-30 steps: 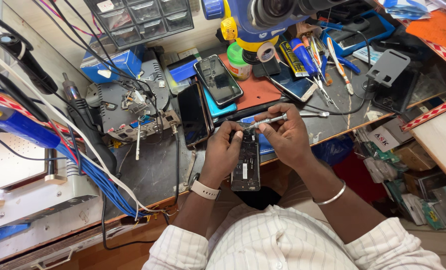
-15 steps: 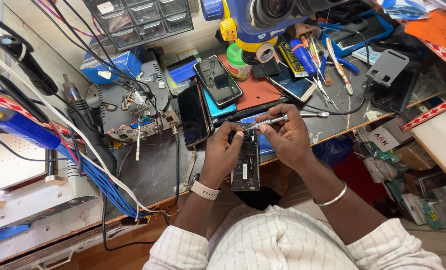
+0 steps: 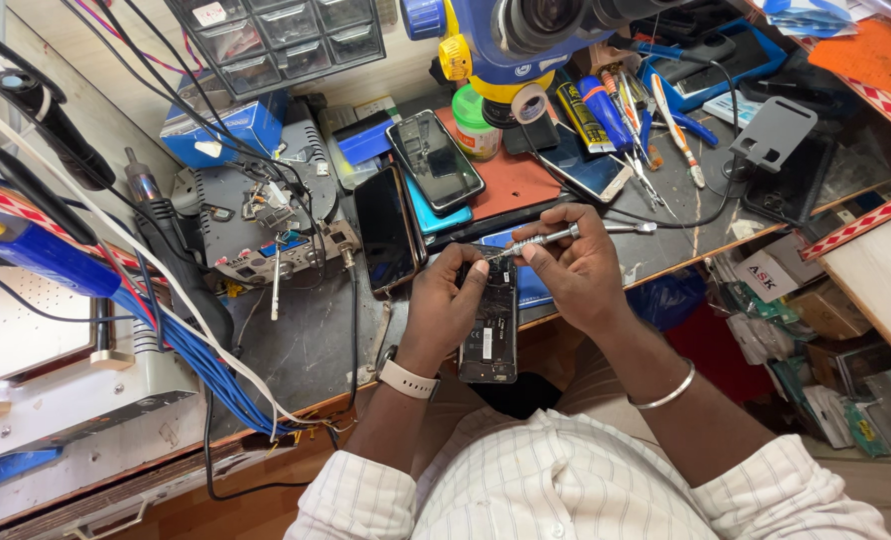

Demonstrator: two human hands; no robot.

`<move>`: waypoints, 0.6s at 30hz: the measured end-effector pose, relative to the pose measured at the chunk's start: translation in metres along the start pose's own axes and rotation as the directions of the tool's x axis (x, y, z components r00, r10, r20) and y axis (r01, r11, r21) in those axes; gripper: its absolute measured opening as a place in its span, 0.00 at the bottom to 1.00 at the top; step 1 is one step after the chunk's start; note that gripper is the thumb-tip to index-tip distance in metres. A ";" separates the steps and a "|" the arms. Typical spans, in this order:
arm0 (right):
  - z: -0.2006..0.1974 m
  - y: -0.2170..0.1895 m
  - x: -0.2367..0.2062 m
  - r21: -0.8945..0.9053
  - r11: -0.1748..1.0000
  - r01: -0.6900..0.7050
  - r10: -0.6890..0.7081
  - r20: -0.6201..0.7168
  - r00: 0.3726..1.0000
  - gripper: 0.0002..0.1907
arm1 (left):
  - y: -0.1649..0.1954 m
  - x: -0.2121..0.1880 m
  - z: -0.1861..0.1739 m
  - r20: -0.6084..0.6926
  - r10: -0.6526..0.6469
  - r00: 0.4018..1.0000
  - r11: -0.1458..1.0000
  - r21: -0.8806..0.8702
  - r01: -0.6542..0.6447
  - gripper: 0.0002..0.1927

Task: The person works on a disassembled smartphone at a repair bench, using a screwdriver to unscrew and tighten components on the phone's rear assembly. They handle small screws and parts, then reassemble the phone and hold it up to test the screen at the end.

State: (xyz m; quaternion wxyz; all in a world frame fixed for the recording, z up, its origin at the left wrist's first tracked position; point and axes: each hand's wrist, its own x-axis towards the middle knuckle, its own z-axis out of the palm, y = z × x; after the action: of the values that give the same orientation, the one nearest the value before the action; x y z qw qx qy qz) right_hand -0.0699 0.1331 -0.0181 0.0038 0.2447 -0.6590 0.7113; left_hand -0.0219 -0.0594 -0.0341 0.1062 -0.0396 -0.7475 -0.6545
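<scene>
My left hand grips an opened black phone by its left side, its back cover off and the inner parts facing up. My right hand pinches a slim metal screwdriver whose tip touches the phone's top edge. Both hands hover over the front edge of the workbench, just above my lap. A pale watch sits on my left wrist and a metal bangle on my right.
Several phones lie on the bench beside a red mat. A microscope head hangs over it. Tools and tubes lie at the right, a phone stand further right. Cables and a soldering station crowd the left.
</scene>
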 end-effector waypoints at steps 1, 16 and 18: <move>0.000 0.000 0.000 -0.005 1.000 -0.001 0.000 -0.003 1.000 0.19 | 0.000 0.000 0.000 0.003 0.005 1.000 1.000 0.001 -0.005 0.09; -0.005 -0.001 0.003 -0.021 0.999 -0.035 0.036 0.024 0.999 0.18 | -0.003 -0.002 0.001 0.017 0.044 0.999 0.999 -0.006 -0.044 0.06; -0.003 -0.004 0.002 -0.022 0.999 -0.035 0.036 0.015 0.999 0.18 | -0.003 -0.001 0.002 0.007 0.067 0.998 0.998 -0.003 -0.067 0.08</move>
State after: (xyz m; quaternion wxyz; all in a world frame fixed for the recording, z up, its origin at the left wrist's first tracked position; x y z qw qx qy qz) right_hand -0.0714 0.1354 -0.0132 -0.0114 0.2385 -0.6708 0.7021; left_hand -0.0213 -0.0582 -0.0374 0.1254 -0.0673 -0.7453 -0.6514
